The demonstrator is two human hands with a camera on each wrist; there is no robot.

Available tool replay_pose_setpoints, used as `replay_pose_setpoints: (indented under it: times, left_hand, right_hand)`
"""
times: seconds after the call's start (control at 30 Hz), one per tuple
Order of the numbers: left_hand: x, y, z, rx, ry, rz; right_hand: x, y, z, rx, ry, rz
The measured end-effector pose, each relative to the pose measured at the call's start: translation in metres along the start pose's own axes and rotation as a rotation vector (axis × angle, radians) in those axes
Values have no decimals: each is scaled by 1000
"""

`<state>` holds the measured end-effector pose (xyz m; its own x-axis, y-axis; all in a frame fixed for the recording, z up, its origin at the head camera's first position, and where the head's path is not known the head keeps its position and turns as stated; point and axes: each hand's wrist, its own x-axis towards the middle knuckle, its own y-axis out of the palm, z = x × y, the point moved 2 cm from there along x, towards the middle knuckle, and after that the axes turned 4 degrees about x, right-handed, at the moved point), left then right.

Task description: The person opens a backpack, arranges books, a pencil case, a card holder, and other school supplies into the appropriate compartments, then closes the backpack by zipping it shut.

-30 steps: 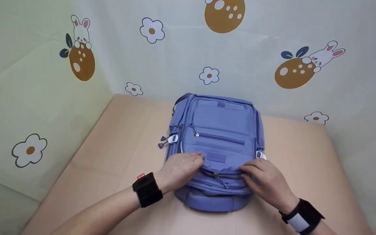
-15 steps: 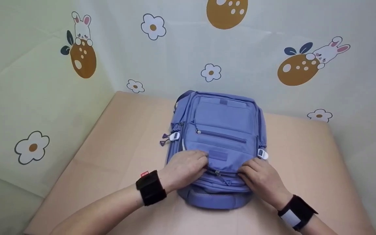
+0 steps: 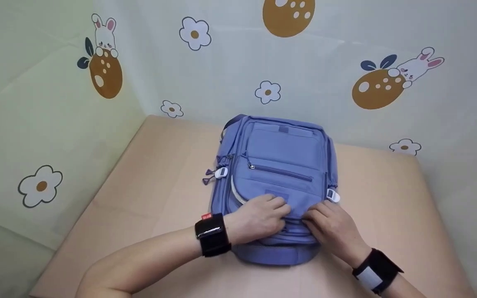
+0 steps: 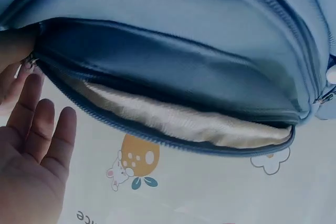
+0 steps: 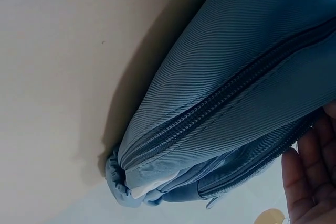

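A blue-purple backpack point(image 3: 284, 149) lies on its back, front panel up. Its curved front pocket is unzipped along the left, and pale lining point(image 4: 173, 116) shows in the gap in the left wrist view. My left hand point(image 3: 259, 219) is over the lower front of the pocket, its thumb and index finger pinching the zipper slider point(image 4: 31, 62); the other fingers are spread. At the lower right of the pocket my right hand point(image 3: 338, 227) pinches the zipper edge point(image 5: 307, 125) with thumb and fingertips. In the head view the left hand hides the slider.
The backpack rests on a tan tabletop point(image 3: 172, 165). Behind and to the left hangs a pale printed curtain point(image 3: 222, 66). White strap buckles point(image 3: 333, 195) stick out on the bag's sides, and a second short zipper point(image 3: 282, 172) crosses its front.
My left hand has moved right from the pocket's left edge to over the zipper slider, uncovering more of the pale opening. My right hand has stayed at the right edge.
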<state>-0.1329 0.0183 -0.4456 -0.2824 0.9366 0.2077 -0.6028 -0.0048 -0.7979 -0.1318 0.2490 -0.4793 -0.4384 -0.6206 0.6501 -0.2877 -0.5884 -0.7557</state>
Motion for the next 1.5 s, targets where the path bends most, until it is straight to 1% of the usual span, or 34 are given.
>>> replay_pose_setpoints:
  times: [0.07, 0.23, 0.33, 0.4, 0.5, 0.67, 0.8, 0.93, 1.0, 1.13, 1.23, 1.4, 1.5]
  left_hand:
    - [-4, 2, 1, -34, -36, -21]
    - [-17, 1, 3, -220, -177, -77]
    - [-23, -1, 3, -337, -281, -92]
    - [-25, -1, 1, -398, -343, -103]
    - [-27, 0, -3, -463, -410, -112]
    - [-33, -1, -6, -506, -463, -105]
    - [-37, -2, -5, -535, -481, -108]
    - [-44, 0, -5, -517, -495, -128]
    - [-49, 0, -4, -496, -506, -150]
    - [-59, 1, 3, -464, -511, -210]
    - [-68, 3, 12, -459, -522, -235]
    - [-82, 6, 25, -497, -594, -244]
    - [-86, 8, 27, -529, -606, -246]
  right_hand:
    - [1, 0, 0, -1, 2, 0]
    - [2, 0, 0, 7, 3, -8]
    - [2, 0, 0, 15, 8, -12]
    - [1, 0, 1, 15, 15, -9]
    - [0, 2, 2, 14, 21, -7]
    - [0, 5, 4, 26, 11, -20]
    - [-2, 5, 5, 29, 11, -36]
    - [-4, 6, 6, 22, 18, -34]
    - [-4, 6, 7, 19, 19, -31]
    - [-2, 4, 6, 16, 20, -28]
    - [-1, 2, 4, 13, 25, -28]
    - [-1, -1, 1, 18, 26, -31]
    - [0, -2, 1, 18, 26, -25]
